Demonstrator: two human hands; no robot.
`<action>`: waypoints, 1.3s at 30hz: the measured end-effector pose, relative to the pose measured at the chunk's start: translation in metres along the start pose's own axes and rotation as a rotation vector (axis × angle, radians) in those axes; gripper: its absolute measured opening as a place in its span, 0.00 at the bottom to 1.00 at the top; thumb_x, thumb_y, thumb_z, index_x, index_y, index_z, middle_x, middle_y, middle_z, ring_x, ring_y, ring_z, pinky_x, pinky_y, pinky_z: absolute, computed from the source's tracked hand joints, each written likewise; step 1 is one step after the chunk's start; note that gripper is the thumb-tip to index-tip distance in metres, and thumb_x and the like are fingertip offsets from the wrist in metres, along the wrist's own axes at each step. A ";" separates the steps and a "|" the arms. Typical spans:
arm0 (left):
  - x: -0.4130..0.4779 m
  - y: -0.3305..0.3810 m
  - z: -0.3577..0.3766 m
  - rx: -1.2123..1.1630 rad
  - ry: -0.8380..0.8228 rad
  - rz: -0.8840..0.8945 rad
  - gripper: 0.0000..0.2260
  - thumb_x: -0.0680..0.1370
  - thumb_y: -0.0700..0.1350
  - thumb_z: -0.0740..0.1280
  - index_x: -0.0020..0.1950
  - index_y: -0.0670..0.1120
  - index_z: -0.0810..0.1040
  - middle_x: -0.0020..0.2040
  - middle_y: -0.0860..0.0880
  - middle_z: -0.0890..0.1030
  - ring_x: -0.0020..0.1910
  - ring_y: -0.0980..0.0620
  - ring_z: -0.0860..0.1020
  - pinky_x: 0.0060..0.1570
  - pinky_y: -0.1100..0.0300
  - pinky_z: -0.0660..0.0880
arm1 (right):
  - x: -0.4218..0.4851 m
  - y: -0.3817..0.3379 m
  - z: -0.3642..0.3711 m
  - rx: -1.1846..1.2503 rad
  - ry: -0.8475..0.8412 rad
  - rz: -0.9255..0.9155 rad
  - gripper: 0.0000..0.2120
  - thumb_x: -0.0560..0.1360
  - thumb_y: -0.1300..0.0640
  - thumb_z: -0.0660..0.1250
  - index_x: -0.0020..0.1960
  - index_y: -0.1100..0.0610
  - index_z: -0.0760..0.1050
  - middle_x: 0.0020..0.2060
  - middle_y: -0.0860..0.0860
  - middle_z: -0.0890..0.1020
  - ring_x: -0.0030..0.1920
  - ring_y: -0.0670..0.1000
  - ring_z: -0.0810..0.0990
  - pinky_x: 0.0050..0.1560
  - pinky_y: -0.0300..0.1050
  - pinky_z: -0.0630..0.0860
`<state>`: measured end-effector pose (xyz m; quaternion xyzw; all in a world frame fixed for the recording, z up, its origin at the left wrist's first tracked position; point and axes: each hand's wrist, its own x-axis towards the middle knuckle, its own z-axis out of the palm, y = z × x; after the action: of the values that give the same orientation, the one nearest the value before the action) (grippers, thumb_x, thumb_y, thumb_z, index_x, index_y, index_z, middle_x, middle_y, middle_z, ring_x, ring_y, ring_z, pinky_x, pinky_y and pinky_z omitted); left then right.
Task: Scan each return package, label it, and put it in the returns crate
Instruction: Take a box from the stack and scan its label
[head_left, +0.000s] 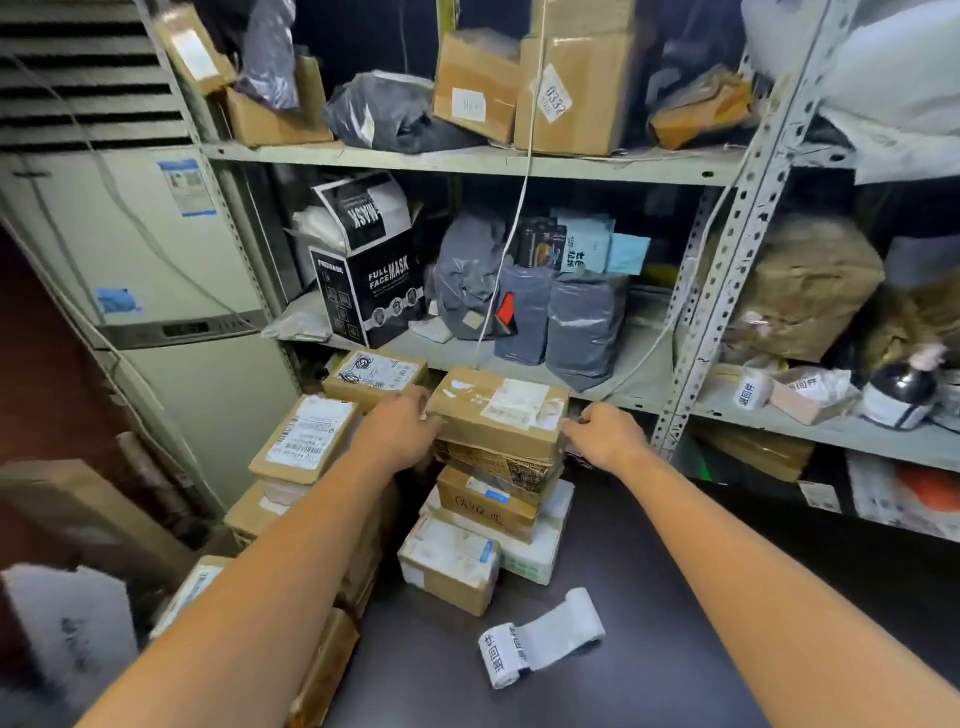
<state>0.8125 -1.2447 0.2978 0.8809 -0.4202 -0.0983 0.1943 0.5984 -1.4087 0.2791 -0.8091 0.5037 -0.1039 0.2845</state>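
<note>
A brown cardboard package (498, 415) with a white shipping label tops a stack of parcels (493, 504) at the far end of the dark table (675, 597). My left hand (402, 428) grips its left end and my right hand (605, 431) holds its right end, fingers curled at the edge. A roll of white labels (540, 636) printed with black characters lies partly unrolled on the table, nearer to me. I see no scanner and no returns crate.
Several more labelled boxes (306, 441) are stacked left of the table. Metal shelving (727, 249) behind holds grey mailer bags (582, 322), cartons and a black mask box (371, 291). A white standing air conditioner (156, 260) is at the left. A white cable (524, 197) hangs down to the package.
</note>
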 end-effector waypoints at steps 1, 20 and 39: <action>0.008 -0.001 0.002 -0.005 -0.002 -0.011 0.24 0.79 0.55 0.63 0.72 0.48 0.67 0.67 0.43 0.74 0.63 0.42 0.74 0.61 0.48 0.73 | 0.008 -0.002 0.002 0.019 -0.001 0.005 0.17 0.76 0.42 0.64 0.44 0.58 0.76 0.42 0.54 0.82 0.45 0.57 0.79 0.40 0.47 0.71; 0.045 0.008 0.014 -0.130 -0.108 0.056 0.23 0.78 0.51 0.62 0.73 0.53 0.65 0.63 0.42 0.76 0.57 0.40 0.75 0.53 0.51 0.74 | 0.012 -0.012 0.029 0.354 0.077 0.079 0.13 0.73 0.52 0.71 0.56 0.55 0.79 0.52 0.54 0.84 0.53 0.56 0.82 0.54 0.53 0.80; -0.169 0.101 0.156 -0.264 -0.315 -0.011 0.32 0.73 0.51 0.68 0.75 0.49 0.61 0.66 0.43 0.75 0.62 0.42 0.75 0.62 0.50 0.72 | -0.185 0.196 0.011 0.304 0.043 0.270 0.20 0.70 0.49 0.72 0.59 0.53 0.72 0.54 0.51 0.81 0.53 0.55 0.80 0.53 0.53 0.79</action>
<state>0.5831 -1.2112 0.2006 0.8238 -0.4241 -0.2902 0.2392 0.3679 -1.3078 0.1812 -0.6795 0.5922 -0.1568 0.4037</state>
